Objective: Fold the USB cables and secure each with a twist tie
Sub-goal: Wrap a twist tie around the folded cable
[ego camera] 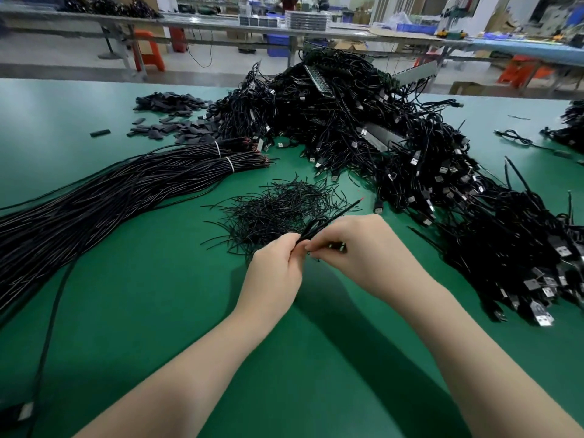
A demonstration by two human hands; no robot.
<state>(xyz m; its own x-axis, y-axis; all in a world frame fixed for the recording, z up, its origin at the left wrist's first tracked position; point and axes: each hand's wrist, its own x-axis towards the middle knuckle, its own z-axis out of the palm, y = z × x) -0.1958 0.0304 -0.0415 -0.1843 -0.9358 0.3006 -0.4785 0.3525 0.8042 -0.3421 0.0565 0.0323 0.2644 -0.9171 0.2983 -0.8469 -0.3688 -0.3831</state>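
Observation:
My left hand (274,267) and my right hand (357,248) meet above the green table, both gripping a folded black USB cable (319,227). The cable's free end with a red tip sticks out up and to the right. Just behind my hands lies a loose pile of thin black twist ties (275,207). Whether a tie is around the cable is hidden by my fingers.
A long bundle of straight black cables (104,197) with white bands lies at the left. A big heap of folded USB cables (363,121) fills the back and right. Small black sleeves (170,121) are scattered at the back left. The green table (158,295) is bare near me.

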